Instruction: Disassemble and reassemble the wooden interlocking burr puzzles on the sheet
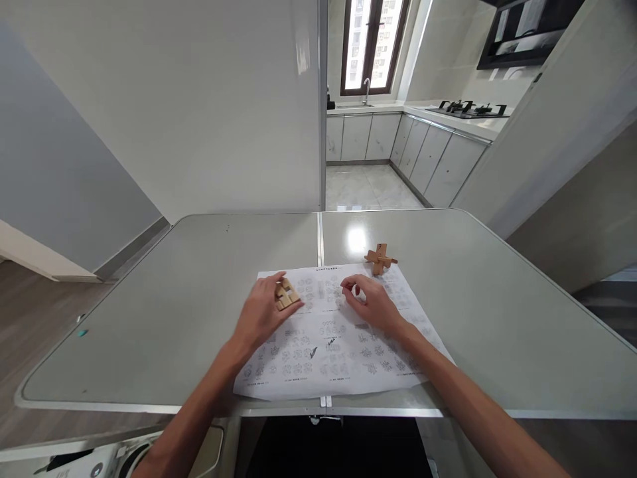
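My left hand (263, 312) is closed round a small cluster of notched wooden puzzle pieces (286, 294), held just above a printed instruction sheet (333, 345). My right hand (371, 302) rests on the sheet with fingers curled and tips pinched near the paper; what they pinch, if anything, is too small to see. An assembled wooden cross-shaped puzzle (380, 258) stands at the sheet's far right corner, a little beyond my right hand.
The sheet lies on a grey table (174, 299) with a metal rim and a centre seam. A white partition wall stands behind it. A kitchen with cabinets, a sink and a stove opens beyond on the right.
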Demonstrator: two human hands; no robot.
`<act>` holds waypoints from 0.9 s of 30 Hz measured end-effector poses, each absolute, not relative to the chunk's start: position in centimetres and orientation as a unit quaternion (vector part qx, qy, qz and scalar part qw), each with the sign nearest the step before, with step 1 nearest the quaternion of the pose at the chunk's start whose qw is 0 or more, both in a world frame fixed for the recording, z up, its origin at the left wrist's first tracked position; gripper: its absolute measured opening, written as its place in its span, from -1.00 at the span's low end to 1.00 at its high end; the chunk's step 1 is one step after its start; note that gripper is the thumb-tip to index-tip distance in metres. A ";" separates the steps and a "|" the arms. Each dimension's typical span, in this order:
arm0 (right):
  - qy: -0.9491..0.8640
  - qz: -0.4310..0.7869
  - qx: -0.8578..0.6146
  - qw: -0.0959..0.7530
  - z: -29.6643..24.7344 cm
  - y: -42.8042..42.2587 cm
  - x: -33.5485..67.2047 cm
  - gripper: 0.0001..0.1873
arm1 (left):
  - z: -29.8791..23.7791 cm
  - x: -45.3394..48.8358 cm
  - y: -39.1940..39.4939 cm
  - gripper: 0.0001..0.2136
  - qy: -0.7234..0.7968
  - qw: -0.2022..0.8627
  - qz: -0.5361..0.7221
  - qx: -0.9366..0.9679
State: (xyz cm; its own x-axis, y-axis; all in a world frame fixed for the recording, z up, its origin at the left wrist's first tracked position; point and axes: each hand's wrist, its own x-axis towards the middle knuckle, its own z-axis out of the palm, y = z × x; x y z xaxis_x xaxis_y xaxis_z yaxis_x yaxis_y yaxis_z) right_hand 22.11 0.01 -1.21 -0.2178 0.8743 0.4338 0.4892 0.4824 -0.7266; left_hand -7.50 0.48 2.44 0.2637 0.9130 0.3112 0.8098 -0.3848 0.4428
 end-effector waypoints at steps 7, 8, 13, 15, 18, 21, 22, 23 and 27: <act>-0.708 0.238 -0.495 0.443 -1.9 0.8 22.3 -0.87 | 1.1 -0.1 2.3 -0.36 0.396 0.197 0.238 0.865; -0.707 0.238 -0.497 0.443 -1.9 0.9 22.4 -0.86 | 0.8 0.2 2.5 -0.36 0.383 0.203 0.234 0.870; -0.720 0.248 -0.496 0.417 -2.0 0.9 22.4 -0.85 | 0.8 -1.3 3.3 -0.14 0.336 0.219 0.221 0.889; -0.736 0.256 -0.485 0.396 -1.9 0.7 22.5 -0.83 | 0.9 -2.4 3.7 -0.13 0.346 0.222 0.220 0.885; -0.761 0.277 -0.467 0.354 -1.7 0.3 22.7 -0.52 | 0.9 -3.6 4.1 -0.29 0.351 0.238 0.230 0.876; -0.776 0.285 -0.465 0.318 -1.6 0.1 23.0 -0.28 | 0.7 -4.1 4.1 -0.40 0.340 0.269 0.247 0.866; -0.779 0.282 -0.465 0.312 -1.6 0.1 23.1 -0.28 | 0.7 -4.2 4.1 -0.41 0.334 0.286 0.252 0.862; -0.781 0.278 -0.465 0.311 -1.6 0.1 23.2 -0.31 | 0.8 -4.3 4.0 -0.42 0.329 0.304 0.258 0.856; -0.763 0.311 -0.450 0.344 -1.2 0.3 23.5 -0.40 | 1.5 -4.2 3.7 -0.44 0.317 0.348 0.301 0.829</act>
